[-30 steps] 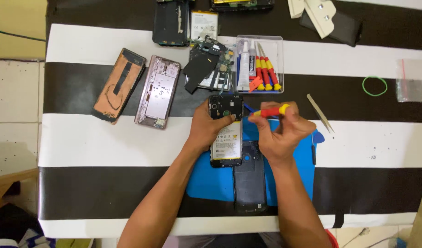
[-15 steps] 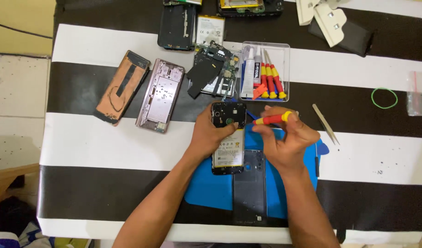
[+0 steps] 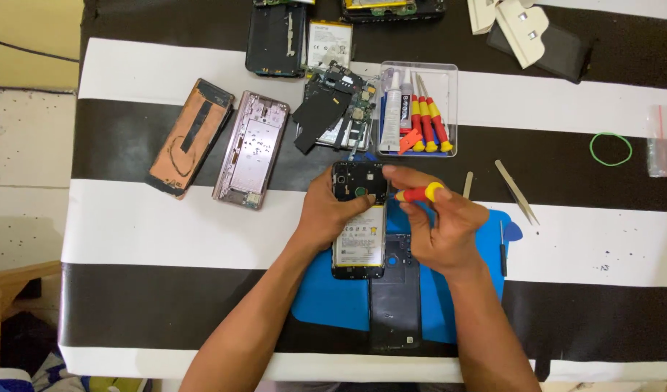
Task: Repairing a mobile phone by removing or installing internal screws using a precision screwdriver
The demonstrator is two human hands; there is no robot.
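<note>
The opened phone (image 3: 359, 229) lies at the centre of the frame, back cover off, pale battery showing below its dark camera end, its lower half over the blue mat (image 3: 486, 250). My left hand (image 3: 326, 214) is curled around its left edge, fingers closed on the frame to pin it flat. My right hand (image 3: 442, 225) is pinched shut on the red and yellow screwdriver (image 3: 419, 194), held nearly level, its tip pointing left toward the phone's top end; I can't see the tip itself. I judge I'm at the screw-working step on that upper plate. The next move calls for seating the tip squarely and keeping the phone from sliding. Just below lies a dark back cover (image 3: 395, 305). Above, a clear tray (image 3: 449, 72) of spare screwdrivers; tweezers (image 3: 517, 191) to the right; two more phone shells on the striped table (image 3: 166, 225) at upper left.
</note>
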